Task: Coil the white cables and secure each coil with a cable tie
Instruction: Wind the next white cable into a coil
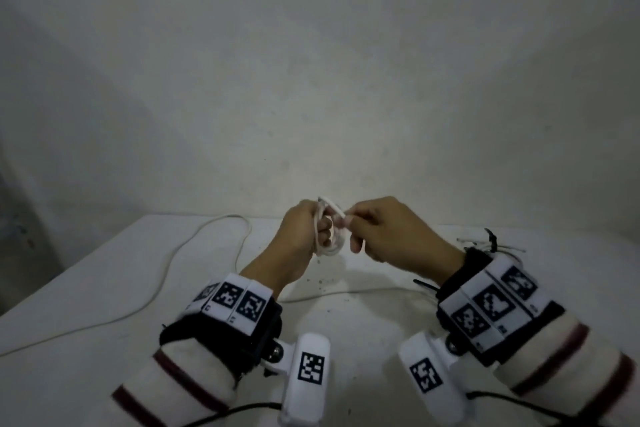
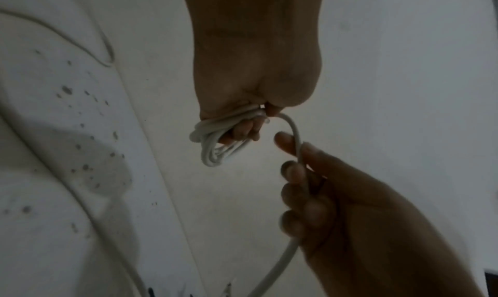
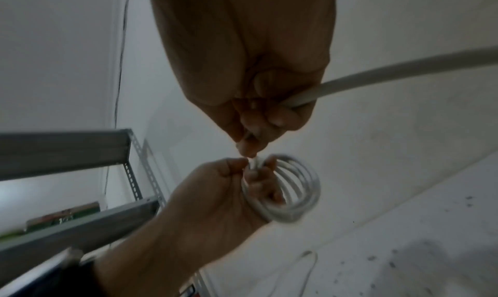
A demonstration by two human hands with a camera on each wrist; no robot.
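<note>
Head view, read from left to right: a loose white cable [image 1: 194, 253] is seen snaking across the white counter [image 1: 104, 288] at the left, not yet coiled. Near the centre, above the counter's far edge, the left hand [image 1: 301, 236] is raised, its fingers [image 3: 256, 184] curled through a small coil [image 1: 330, 243] of several white turns, which is gripped and held clear of the counter. Just beside it, the right hand [image 1: 391, 232] is closed round the free length of the same cable [image 2: 295, 135], which is pinched close to the coil and trails down behind the palm toward the counter. At the far right, a bundle with dark ties [image 1: 490, 239] is seen lying on the counter; its details cannot be made out.

Winding is judged to be the step in hand, with no tie yet applied to this coil. Another turn is called for next, laid snugly beside the others with the slack fed evenly. In the right wrist view the coil's rings are seen nearly face-on, its opening turned toward the right hand, while the free length runs roughly crosswise between the hands.
</note>
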